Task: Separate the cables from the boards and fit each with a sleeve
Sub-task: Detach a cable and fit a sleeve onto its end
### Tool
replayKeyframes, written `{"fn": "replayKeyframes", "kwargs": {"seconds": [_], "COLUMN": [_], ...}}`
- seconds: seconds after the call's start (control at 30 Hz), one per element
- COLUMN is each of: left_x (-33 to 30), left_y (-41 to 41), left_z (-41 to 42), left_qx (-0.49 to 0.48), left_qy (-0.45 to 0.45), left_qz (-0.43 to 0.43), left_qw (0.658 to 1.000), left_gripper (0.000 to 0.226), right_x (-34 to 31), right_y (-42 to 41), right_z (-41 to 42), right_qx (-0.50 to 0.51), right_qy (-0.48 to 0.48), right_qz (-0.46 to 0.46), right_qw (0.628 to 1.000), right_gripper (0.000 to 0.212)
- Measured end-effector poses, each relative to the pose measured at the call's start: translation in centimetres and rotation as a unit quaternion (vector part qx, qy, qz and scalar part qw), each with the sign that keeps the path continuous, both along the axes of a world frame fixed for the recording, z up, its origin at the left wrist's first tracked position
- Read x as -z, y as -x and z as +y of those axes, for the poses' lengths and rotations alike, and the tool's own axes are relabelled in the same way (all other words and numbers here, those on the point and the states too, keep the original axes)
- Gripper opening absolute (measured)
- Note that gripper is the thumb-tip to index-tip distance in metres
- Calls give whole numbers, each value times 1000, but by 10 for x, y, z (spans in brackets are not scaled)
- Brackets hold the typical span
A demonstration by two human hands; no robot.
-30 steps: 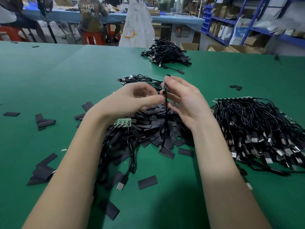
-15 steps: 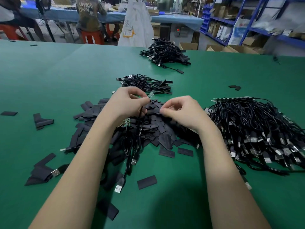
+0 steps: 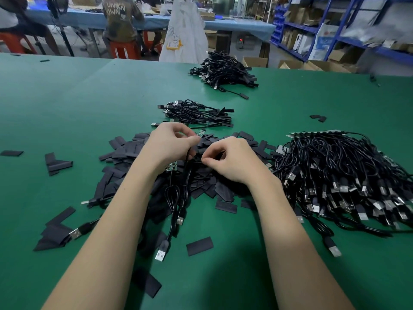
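The right hand [image 3: 234, 162] has dropped onto the sleeve pile [image 3: 207, 175], now pinching one; the left hand [image 3: 169, 146] grips the cable [image 3: 178, 198] — next, threading it through.

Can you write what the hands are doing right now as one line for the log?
left hand: holds cable | right hand: pinches sleeve at sleeve pile | step: sleeve not yet fitted
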State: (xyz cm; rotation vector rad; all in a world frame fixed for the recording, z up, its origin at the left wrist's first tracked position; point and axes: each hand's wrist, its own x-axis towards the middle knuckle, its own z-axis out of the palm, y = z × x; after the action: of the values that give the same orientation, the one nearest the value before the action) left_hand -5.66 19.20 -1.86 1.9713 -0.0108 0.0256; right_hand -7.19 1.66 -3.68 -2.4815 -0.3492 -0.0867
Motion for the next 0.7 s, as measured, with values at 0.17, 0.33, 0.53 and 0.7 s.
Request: {"fn": "replayKeyframes", "kwargs": {"seconds": [0.17,0.33,0.53,0.7], "left_x": [-1,-1,-1,-4], "left_y": [2,2,2,5], "left_z": [0,2,5,-1], "left_qx": [4,2,0,24], "left_qy": [13,17,31,72], "left_qz": [10,17,20,18], "left_qw": [1000,1000,999,997], "left_gripper": [9,9,8,6], "right_x": [5,0,4,0], "right_y": [-3,0,1,-2], "right_z": [1,-1,5,-9], "right_qx": [23,-1,18,94], "right_qy": [-20,-12,-46,-230], "right_qz": [-18,9,-11,16], "right_qw": [999,1000,999,968], "right_gripper": [14,7,11,11]}}
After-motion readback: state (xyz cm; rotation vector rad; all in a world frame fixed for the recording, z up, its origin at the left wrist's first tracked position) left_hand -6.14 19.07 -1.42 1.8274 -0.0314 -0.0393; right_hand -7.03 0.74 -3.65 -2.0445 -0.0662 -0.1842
